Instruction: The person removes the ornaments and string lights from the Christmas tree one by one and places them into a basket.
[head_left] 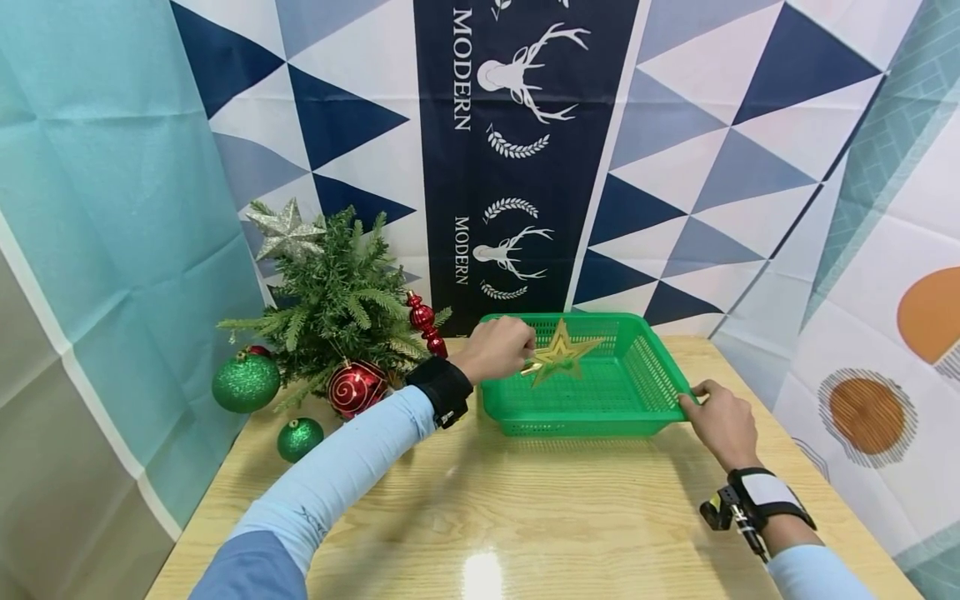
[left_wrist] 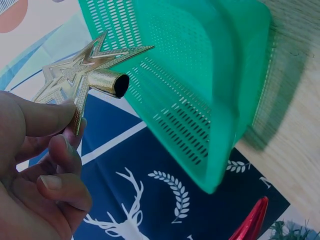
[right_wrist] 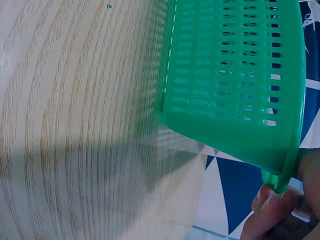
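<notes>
A gold star tree topper [head_left: 562, 353] with a short hollow tube at its base is pinched by my left hand [head_left: 497, 347]. In the left wrist view, thumb and fingers grip one point of the star topper [left_wrist: 75, 75], its tube opening facing the camera side. The star is held over the green plastic basket [head_left: 585, 427], whose perforated floor shows below. My right hand [head_left: 723, 423] grips the basket's right front rim, thumb on one side and fingers curled beneath, as the right wrist view shows at the basket corner [right_wrist: 235, 115].
A small artificial Christmas tree [head_left: 330, 292] stands at left with a silver star [head_left: 288, 233], a red finial ornament [head_left: 426, 323], a red ball [head_left: 357, 388] and green balls [head_left: 246, 382]. Patterned cloth [head_left: 525, 167] hangs behind the wooden table [head_left: 570, 517].
</notes>
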